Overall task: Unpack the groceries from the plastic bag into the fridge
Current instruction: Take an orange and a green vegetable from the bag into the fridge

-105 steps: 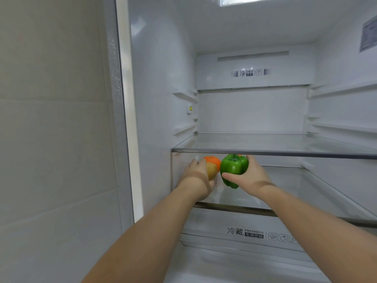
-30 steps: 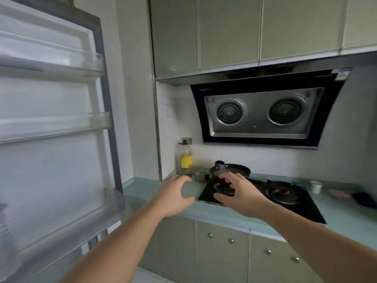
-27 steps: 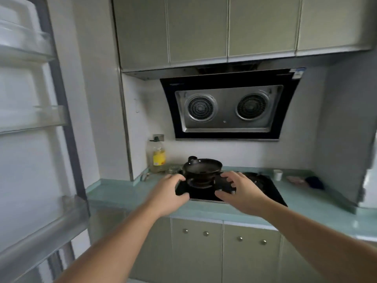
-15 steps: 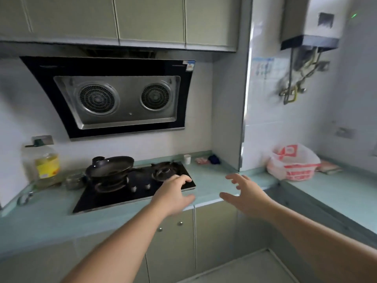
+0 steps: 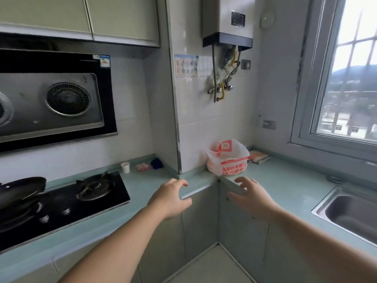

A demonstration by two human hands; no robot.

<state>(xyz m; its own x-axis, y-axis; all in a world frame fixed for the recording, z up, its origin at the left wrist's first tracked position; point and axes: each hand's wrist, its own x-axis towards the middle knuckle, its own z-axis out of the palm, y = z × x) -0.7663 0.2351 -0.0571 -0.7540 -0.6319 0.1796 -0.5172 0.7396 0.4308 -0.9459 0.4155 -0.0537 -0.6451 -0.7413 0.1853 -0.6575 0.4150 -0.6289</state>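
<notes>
1. Your left hand [image 5: 170,198] and right hand [image 5: 252,198] are both empty, fingers spread and loosely curled, held out over the front edge of the counter [image 5: 285,180] where its two runs meet. Neither touches anything yet.
2. The plastic bag [image 5: 227,158] sits in the inner corner of the counter, against the tiled wall, beyond both hands and a little nearer the right one. It looks slumped but full; what is inside cannot be made out.
3. The step in hand appears to be the reach for the next groceries. Bring both hands to the bag's mouth at the top, not its sides.
4. Hold the rim open with one hand while the other goes in; thin plastic will likely collapse otherwise.
5. Lift items straight up so the bag does not drag toward the counter edge.
6. Mind the folded cloth [image 5: 259,156] just beside the bag, and the sink [image 5: 350,213] along the right edge.
</notes>
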